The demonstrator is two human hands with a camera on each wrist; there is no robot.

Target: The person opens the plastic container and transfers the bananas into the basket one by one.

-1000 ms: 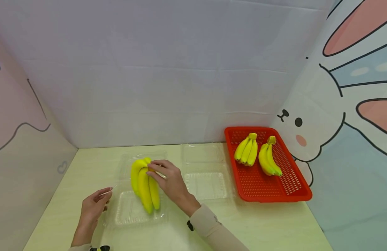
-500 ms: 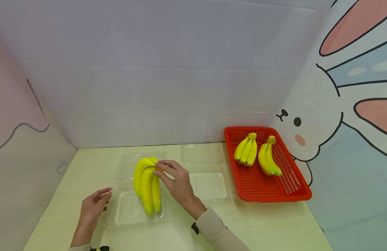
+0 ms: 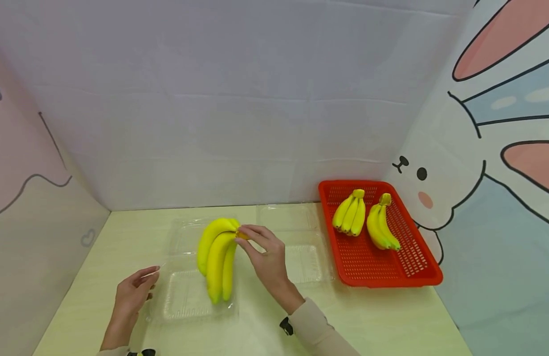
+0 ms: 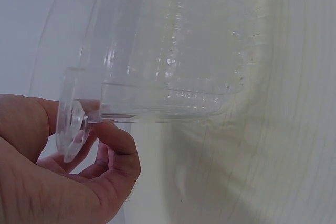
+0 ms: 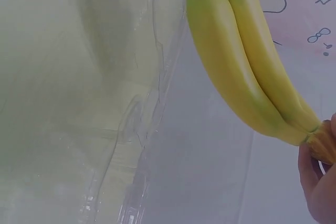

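Observation:
My right hand (image 3: 271, 254) pinches the brown stem of a yellow banana bunch (image 3: 218, 259), which hangs over the right part of an opened clear plastic clamshell box (image 3: 178, 304). In the right wrist view the bananas (image 5: 231, 61) slant up and left from the fingers (image 5: 320, 190), with greenish tips. At the box's left side, my left hand (image 3: 132, 294) holds its rim. The left wrist view shows thumb and fingers (image 4: 121, 148) pinching the edge of the clear box (image 4: 168, 40), by a small moulded tab.
A second clear clamshell box (image 3: 301, 259) lies open to the right, partly covered by the right hand. Further right, a red plastic basket (image 3: 361, 277) holds two more banana bunches, one on the left (image 3: 350, 217) and one on the right (image 3: 378, 230). A white cloth wall (image 3: 212, 138) stands behind the table.
My right hand has moved to the right with the banana bunch, from over the middle of the left box to its right side. The left hand has stayed at the rim.

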